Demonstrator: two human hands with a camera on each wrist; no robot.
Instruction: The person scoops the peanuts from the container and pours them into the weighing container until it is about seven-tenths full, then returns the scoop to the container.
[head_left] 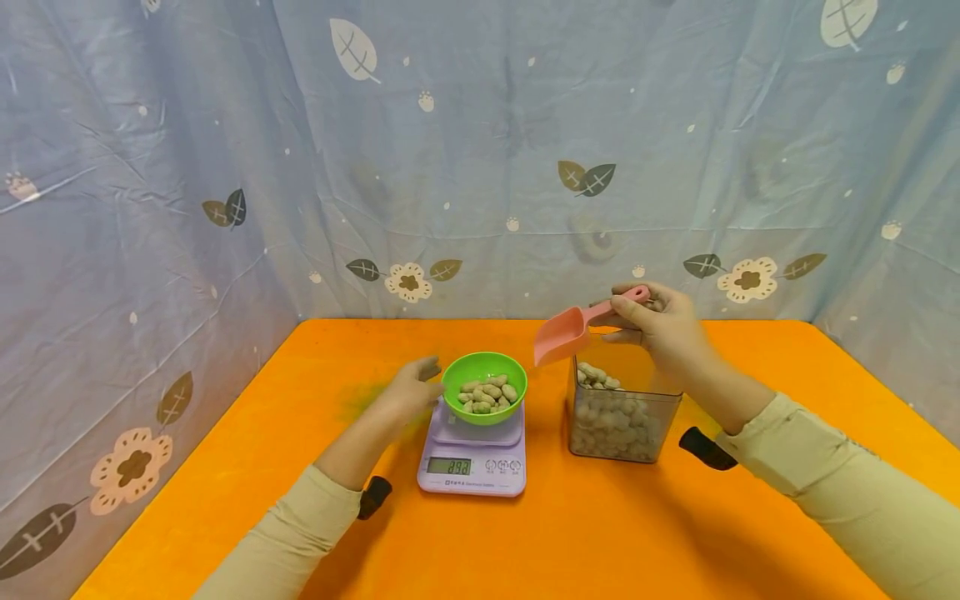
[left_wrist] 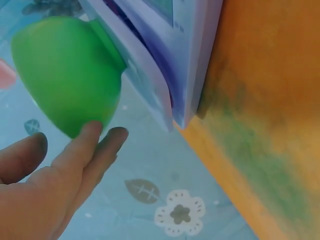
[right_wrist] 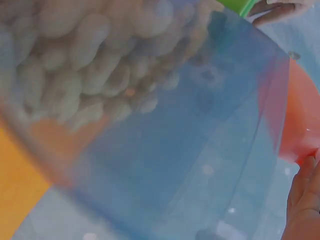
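A green bowl (head_left: 484,385) of peanuts sits on a lilac kitchen scale (head_left: 472,454) whose display is lit. My left hand (head_left: 411,392) rests beside the bowl with straight fingers (left_wrist: 85,145) touching its green side (left_wrist: 65,75). My right hand (head_left: 660,321) grips the handle of a pink scoop (head_left: 570,332), held tilted above a clear container (head_left: 622,417) of peanuts, between the container and the bowl. The scoop looks empty. In the right wrist view the clear container (right_wrist: 150,125) fills the frame, with the pink scoop (right_wrist: 300,120) behind it.
The orange table (head_left: 525,542) is enclosed at the back and both sides by a blue curtain with leaf and flower prints (head_left: 480,167). Bare tabletop lies in front of the scale and to the left of my left arm.
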